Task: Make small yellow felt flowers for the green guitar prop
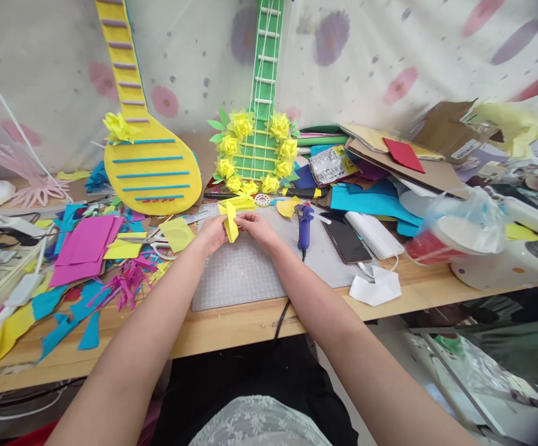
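A folded yellow paper strip (pixel 231 227) is gripped by my left hand (pixel 213 235) above the grey cutting mat (pixel 241 272). My right hand (pixel 258 227) pinches at the strip's right side, its fingertips pressed together against it. Behind my hands lie more yellow paper pieces (pixel 239 202). To the right of my right hand a purple glue gun (pixel 304 226) stands on the mat, its black cord running toward the table edge. Farther back leans a green paper instrument (pixel 263 111) ringed with yellow paper flowers (pixel 241 124).
A yellow paper instrument (pixel 155 173) leans at the back left. Magenta sheets (pixel 83 248), scissors (pixel 160 244) and blue scraps lie left. On the right are a phone (pixel 347 237), a white power bank (pixel 373 235), a lidded cup (pixel 449 238) and heaped cardboard (pixel 408 161).
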